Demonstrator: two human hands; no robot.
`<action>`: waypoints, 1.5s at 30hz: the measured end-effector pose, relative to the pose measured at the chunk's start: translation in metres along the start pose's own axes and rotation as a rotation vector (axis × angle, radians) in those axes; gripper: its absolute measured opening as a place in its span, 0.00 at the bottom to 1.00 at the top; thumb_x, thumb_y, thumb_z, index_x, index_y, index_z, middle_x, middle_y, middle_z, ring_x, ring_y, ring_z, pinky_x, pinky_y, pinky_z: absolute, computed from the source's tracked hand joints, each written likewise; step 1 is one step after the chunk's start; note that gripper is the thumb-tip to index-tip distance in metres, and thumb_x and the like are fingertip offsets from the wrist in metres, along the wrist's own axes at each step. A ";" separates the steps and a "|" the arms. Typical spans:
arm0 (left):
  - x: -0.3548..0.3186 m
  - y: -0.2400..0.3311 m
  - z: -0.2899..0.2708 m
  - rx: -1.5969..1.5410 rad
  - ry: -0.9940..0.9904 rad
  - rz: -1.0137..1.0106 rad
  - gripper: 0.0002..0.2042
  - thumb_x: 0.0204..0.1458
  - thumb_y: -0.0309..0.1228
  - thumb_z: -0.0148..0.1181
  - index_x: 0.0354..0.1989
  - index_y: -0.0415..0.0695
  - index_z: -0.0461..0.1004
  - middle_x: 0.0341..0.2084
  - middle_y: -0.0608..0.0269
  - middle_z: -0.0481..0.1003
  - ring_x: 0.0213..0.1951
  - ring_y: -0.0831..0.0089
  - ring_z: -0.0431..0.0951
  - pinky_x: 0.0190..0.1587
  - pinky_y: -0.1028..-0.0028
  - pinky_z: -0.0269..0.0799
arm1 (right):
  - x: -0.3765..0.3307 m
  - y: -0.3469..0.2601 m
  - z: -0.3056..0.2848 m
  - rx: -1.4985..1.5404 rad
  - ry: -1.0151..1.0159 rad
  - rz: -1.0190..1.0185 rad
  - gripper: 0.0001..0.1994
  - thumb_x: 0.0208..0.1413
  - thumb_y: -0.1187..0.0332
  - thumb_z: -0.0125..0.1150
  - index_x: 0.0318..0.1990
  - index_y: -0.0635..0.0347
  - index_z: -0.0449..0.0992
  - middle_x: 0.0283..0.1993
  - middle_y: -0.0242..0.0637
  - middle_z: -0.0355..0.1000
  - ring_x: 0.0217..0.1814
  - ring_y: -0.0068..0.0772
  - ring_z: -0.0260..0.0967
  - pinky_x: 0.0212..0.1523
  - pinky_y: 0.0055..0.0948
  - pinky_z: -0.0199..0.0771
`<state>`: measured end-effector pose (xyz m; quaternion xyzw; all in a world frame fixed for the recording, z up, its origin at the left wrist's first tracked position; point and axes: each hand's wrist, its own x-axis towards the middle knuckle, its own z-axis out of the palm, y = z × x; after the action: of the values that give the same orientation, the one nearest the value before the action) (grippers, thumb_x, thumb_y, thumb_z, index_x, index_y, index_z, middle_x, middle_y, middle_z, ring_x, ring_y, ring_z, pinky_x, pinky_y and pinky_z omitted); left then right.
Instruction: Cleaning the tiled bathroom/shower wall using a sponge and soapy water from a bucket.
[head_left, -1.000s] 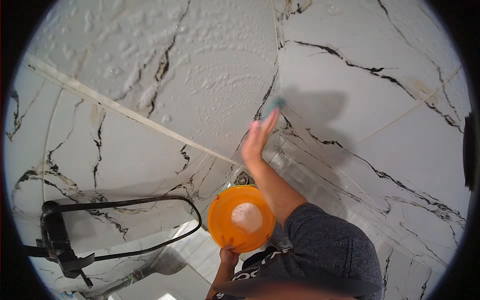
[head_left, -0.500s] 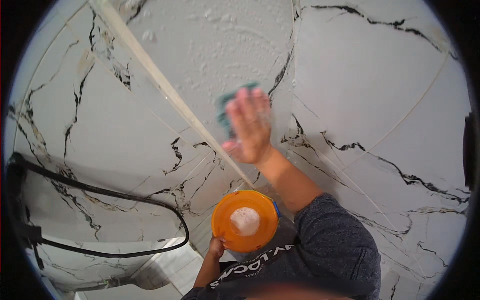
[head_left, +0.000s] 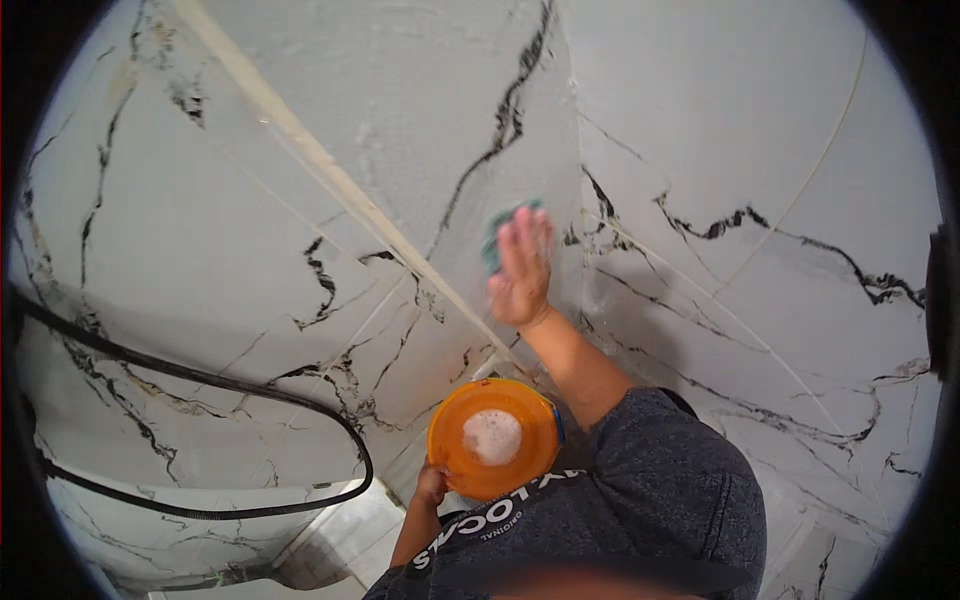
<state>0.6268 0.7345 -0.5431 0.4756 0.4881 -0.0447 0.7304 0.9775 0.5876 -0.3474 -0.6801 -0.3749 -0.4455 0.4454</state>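
My right hand (head_left: 522, 268) lies with fingers stretched over a green scrubbing pad (head_left: 491, 252), holding it flat against the marbled wall panel (head_left: 400, 110). Part of the pad shows past the fingers, and motion blurs the fingertips. Lower down, my left hand (head_left: 433, 484) grips the rim of an orange plastic bucket (head_left: 447, 425) close to my body. White suds (head_left: 492, 437) float on the liquid in it. A blue piece (head_left: 559, 424) sits on the bucket's right edge.
A pale strip (head_left: 350, 192) runs diagonally down the left edge of the scrubbed panel. At the left, a black hose (head_left: 210, 514) hangs in a loop. Another black-veined wall (head_left: 680, 130) meets the panel at a corner on the right.
My right hand has shifted slightly right with the pad, nearer the corner. The foam streaks on the panel show more faintly. The whole view has shifted a little; the left hand still grips the bucket.
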 end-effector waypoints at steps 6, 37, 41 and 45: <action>-0.013 0.001 0.003 0.007 -0.004 -0.007 0.33 0.28 0.19 0.42 0.52 0.49 0.55 0.41 0.60 0.64 0.36 0.58 0.71 0.30 0.63 0.74 | -0.189 0.034 0.056 0.336 0.361 1.369 0.29 0.57 0.53 0.31 0.61 0.62 0.42 0.65 0.48 0.33 0.67 0.47 0.31 0.63 0.41 0.32; -0.003 -0.014 0.006 0.024 -0.039 -0.074 0.36 0.27 0.20 0.42 0.56 0.46 0.53 0.49 0.61 0.63 0.48 0.57 0.66 0.44 0.59 0.69 | -0.315 0.076 0.060 0.618 0.431 1.858 0.29 0.56 0.54 0.38 0.59 0.64 0.49 0.64 0.50 0.38 0.65 0.45 0.37 0.62 0.39 0.36; -0.002 -0.017 -0.007 0.030 -0.033 0.004 0.36 0.27 0.18 0.41 0.56 0.45 0.51 0.49 0.59 0.61 0.47 0.59 0.66 0.38 0.61 0.71 | -0.236 0.023 0.090 0.280 0.452 1.568 0.31 0.55 0.52 0.38 0.60 0.63 0.45 0.64 0.50 0.40 0.66 0.45 0.36 0.63 0.39 0.34; -0.006 -0.008 0.011 0.083 -0.068 0.030 0.36 0.29 0.18 0.42 0.57 0.45 0.50 0.49 0.58 0.61 0.42 0.57 0.70 0.33 0.64 0.74 | -0.185 0.019 0.048 0.239 0.228 0.758 0.32 0.55 0.50 0.36 0.60 0.64 0.44 0.64 0.50 0.38 0.66 0.45 0.35 0.63 0.38 0.33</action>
<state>0.6269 0.7191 -0.5431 0.5110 0.4535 -0.0699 0.7269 0.9482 0.6058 -0.5366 -0.6597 -0.0955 -0.2757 0.6926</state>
